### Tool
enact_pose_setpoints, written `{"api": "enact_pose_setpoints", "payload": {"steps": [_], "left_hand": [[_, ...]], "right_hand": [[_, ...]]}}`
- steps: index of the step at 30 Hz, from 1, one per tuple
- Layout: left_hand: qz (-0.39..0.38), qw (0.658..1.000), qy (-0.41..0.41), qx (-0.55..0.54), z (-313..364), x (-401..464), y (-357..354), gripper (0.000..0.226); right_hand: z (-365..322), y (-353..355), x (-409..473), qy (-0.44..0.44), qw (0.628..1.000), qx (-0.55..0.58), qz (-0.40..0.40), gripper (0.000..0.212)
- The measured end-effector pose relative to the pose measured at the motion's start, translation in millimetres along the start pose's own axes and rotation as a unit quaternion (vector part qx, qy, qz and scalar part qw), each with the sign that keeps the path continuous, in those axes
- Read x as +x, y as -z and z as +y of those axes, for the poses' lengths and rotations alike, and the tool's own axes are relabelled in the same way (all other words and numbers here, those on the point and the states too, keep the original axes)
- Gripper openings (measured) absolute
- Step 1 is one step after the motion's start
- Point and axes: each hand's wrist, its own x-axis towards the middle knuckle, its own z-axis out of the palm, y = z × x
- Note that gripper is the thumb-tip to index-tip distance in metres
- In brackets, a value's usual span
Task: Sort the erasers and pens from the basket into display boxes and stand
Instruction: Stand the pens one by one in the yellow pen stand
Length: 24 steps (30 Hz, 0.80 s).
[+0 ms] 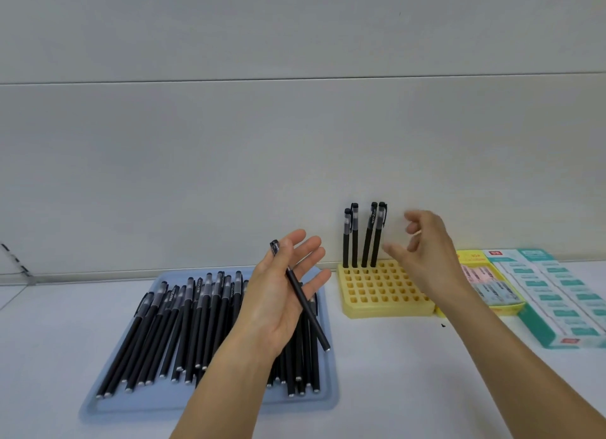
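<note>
My left hand (278,294) hovers palm-up over the blue tray (328,389). Its fingers are spread straight, and one black pen (310,317) lies slanted across them, cap end up. Many more black pens (183,327) lie in a heap on the tray. To the right, a yellow stand (380,294) full of holes has several pens (364,235) upright in its back row. My right hand (423,252) floats above the stand's right side with loosely curled fingers and holds nothing.
At the right stand a yellow display box (492,284) with erasers and two teal-and-white eraser boxes (557,297), side by side. All rest on a white counter (393,373) against a pale wall. A small dark speck (443,325) lies in front of the stand.
</note>
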Motion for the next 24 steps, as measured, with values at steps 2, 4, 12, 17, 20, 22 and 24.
{"api": "enact_pose_setpoints", "payload": {"steps": [2,4,12,17,20,22,24], "left_hand": [[-0.021,0.999,-0.013,0.043,-3,-1,-7,0.032],[-0.05,0.995,-0.024,0.084,-9,-1,-19,0.033],[-0.141,0.94,-0.12,0.286,-21,6,-42,0.048],[-0.111,0.692,-0.33,0.633,-18,37,-30,0.053],[-0.121,0.633,-0.326,0.692,-17,47,-24,0.056],[-0.122,0.633,-0.328,0.69,-17,47,-24,0.056],[-0.125,0.638,-0.328,0.686,-16,47,-24,0.056]], "right_hand": [[-20,3,-23,0.054,0.998,0.035,0.018,0.026],[-43,-2,-46,0.096,0.982,0.125,-0.104,0.007],[-29,10,-34,0.092,0.986,0.117,-0.072,0.015],[-2,29,1,0.033,0.986,0.159,0.031,0.014],[3,22,8,0.036,0.99,0.133,0.012,0.018],[5,17,11,0.036,0.993,0.109,0.0,0.017],[7,14,13,0.031,0.994,0.105,-0.011,0.014]]}}
